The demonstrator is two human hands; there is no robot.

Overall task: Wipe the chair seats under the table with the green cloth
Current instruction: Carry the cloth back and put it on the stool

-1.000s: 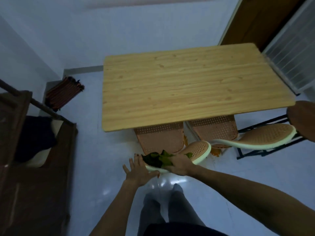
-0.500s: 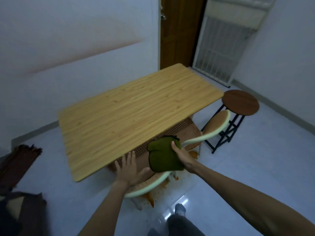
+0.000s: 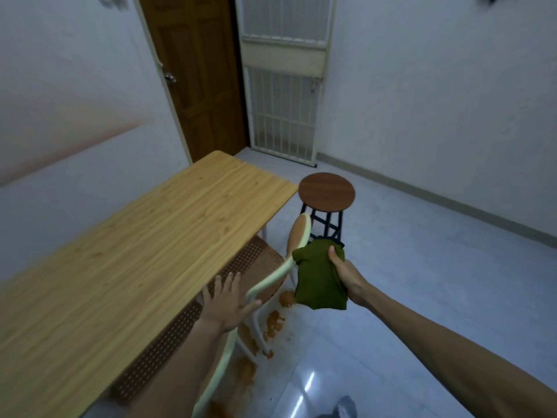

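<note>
My right hand [image 3: 346,274] grips the green cloth [image 3: 319,276], which hangs bunched in the air just right of the far chair's cream backrest [image 3: 297,239]. Two chairs with brown perforated seats are tucked under the wooden table [image 3: 126,254]: the far seat [image 3: 256,257] and the near seat [image 3: 162,342], both partly hidden by the tabletop. My left hand [image 3: 226,303] lies flat with fingers spread at the table's edge, over the gap between the two seats, its thumb against the far chair's cream rim.
A round dark-wood stool [image 3: 327,191] on black legs stands just beyond the far chair. Orange stains [image 3: 274,324] mark the shiny floor beneath the chairs. A brown door [image 3: 196,70] and a white barred gate [image 3: 283,79] are at the back wall.
The view has swung right and up. My right hand has lifted the cloth off the near chair and carried it right, past the far backrest. My left hand has shifted along the chairs.
</note>
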